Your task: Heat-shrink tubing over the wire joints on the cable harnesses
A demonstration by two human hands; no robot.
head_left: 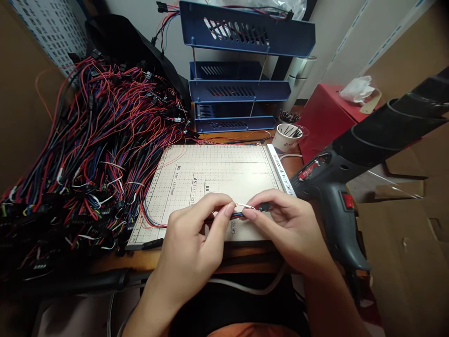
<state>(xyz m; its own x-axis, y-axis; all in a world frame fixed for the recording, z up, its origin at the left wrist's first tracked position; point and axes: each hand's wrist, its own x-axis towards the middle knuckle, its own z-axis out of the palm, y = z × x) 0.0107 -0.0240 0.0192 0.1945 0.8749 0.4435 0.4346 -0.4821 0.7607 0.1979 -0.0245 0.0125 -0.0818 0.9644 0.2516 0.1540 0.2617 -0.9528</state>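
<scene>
Cutter board (231,168): landmark; the cable (238,215) is held above its near edge, presumably for a plain backdrop.
Left hand (194,229): thumb and forefinger pinch the white wire (245,205), seemingly to steady it.
Right hand (293,224): fingertips closed on the wire's other end, probably keeping it taut.
Wire heap (105,140): left of board, likely for reach.
Heat gun (328,187): right of board, grip nearest the person.

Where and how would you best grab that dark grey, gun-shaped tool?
Probably its long, slanting dark grey handle, below the red rectangular switch, coming from the picture's right: the person's right hand crowds its left side, and the wide black cylindrical barrel angles up and away.
</scene>
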